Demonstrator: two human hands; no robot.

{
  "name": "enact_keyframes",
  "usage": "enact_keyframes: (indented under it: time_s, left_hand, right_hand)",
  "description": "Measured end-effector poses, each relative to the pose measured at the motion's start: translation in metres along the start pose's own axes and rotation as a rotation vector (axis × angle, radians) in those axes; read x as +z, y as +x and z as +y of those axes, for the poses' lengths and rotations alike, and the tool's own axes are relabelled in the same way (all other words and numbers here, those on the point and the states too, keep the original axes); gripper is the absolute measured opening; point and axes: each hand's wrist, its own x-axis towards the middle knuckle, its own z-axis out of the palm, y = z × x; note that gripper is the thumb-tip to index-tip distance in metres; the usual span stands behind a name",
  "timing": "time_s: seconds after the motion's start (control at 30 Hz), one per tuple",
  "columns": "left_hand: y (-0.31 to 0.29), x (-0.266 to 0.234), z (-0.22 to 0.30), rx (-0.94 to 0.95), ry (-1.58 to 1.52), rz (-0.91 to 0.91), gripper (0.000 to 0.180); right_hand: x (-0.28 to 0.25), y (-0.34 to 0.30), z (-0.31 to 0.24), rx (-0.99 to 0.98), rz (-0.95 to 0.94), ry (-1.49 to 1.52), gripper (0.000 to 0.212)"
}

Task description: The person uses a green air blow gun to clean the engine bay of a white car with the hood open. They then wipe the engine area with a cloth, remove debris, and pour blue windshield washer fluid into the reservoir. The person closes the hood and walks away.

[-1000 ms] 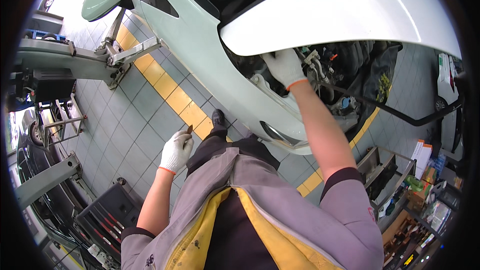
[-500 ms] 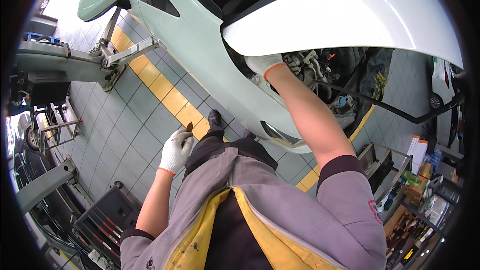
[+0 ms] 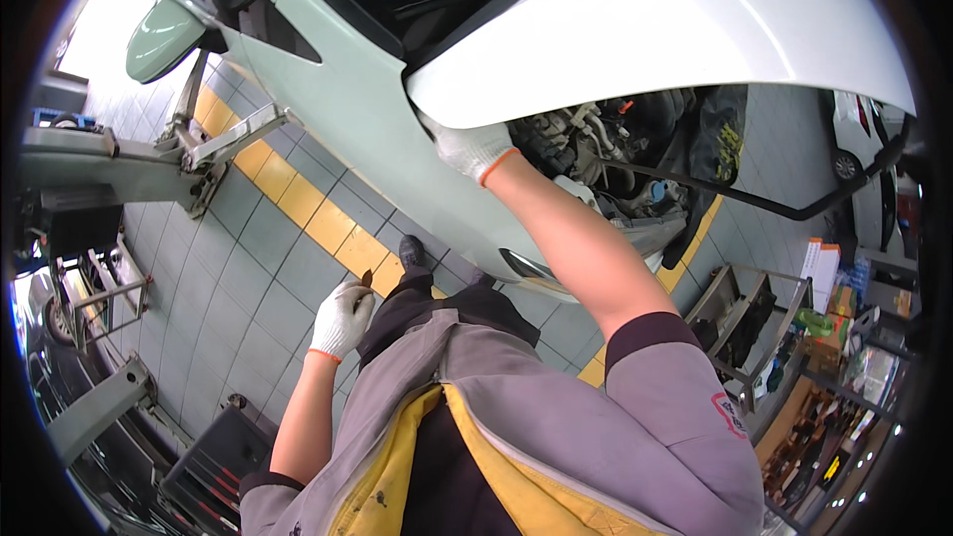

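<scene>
In a white knitted glove with an orange cuff, my left hand [image 3: 343, 319] is closed beside my thigh. A small, flat, dark brown pointed piece [image 3: 367, 279] sticks up from its thumb and fingers; its kind cannot be made out. My right hand [image 3: 473, 151], gloved the same way, reaches to the gap between the pale green car's fender [image 3: 397, 164] and the raised hood [image 3: 665, 25]. The hood's edge hides part of its fingers, so its grip does not show. Right of that hand lies the exposed engine bay [image 3: 586, 144].
A lift post with an arm [image 3: 109, 164] stands to the left, near the car's mirror [image 3: 167, 40]. A dark bent bar [image 3: 754, 197] crosses the right side. A metal-framed cart [image 3: 749, 323] and cluttered shelves [image 3: 834, 417] stand at lower right. Yellow tiles [image 3: 303, 203] stripe the grey floor.
My right hand has shifted from over the engine bay's edge left onto the fender edge, and more of the glove shows. The left hand keeps its hold. The whole view has shifted slightly.
</scene>
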Motion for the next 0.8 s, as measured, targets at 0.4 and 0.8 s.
enact_keyframes:
  time_s: [0.4, 0.8]
  left_hand:
    - [-0.009, 0.007, -0.011, -0.011, 0.033, -0.024, 0.029]
    - [-0.019, 0.008, -0.036, -0.061, 0.018, -0.001, 0.03]
  right_hand:
    - [0.019, 0.005, 0.01, 0.093, -0.134, -0.114, 0.031]
    - [-0.04, -0.037, 0.039, 0.394, -0.046, 0.168, 0.028]
